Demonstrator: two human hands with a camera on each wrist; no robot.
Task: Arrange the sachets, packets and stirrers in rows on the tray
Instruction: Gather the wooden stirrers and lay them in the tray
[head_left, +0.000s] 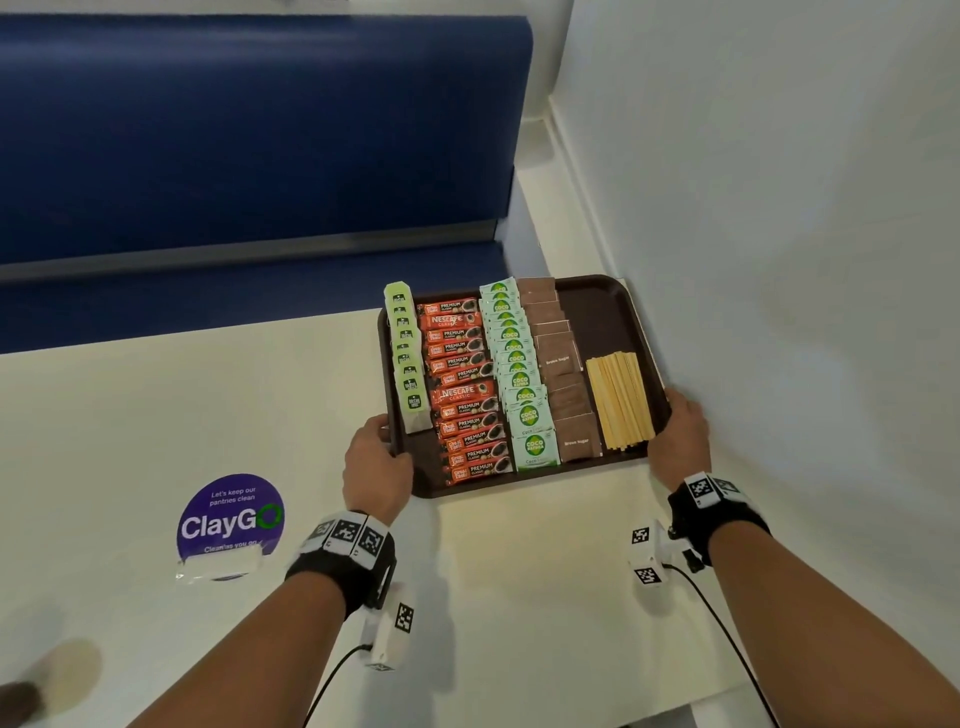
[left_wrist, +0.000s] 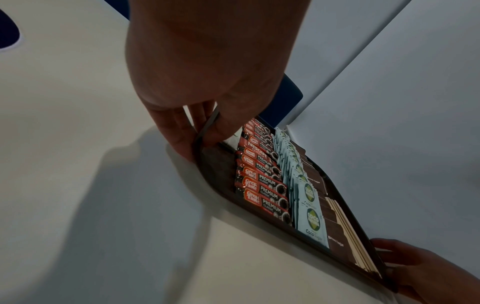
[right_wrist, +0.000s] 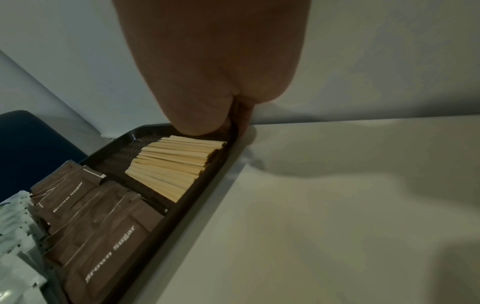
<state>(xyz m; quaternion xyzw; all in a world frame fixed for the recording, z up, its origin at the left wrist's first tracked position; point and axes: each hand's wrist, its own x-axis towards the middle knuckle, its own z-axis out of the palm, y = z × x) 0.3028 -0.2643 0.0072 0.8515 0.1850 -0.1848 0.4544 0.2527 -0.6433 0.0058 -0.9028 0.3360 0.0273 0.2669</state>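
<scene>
Left hand (head_left: 376, 457) gripping brown tray's (head_left: 602, 312) lower-left rim; right hand (head_left: 680, 434) clasping its right rim; tray mid-frame right on white table (head_left: 156, 415); sachets (head_left: 522, 384), coffee packets (head_left: 462, 389), stirrers (head_left: 621, 400) in rows.

The head view looked forward and down from above the table (head_left: 156, 415) onto the whole tray (head_left: 597, 312). The left wrist view sat low and close at the tray's left rim, facing across it. The right wrist view sat close at the right rim. All three shared the tray.
</scene>
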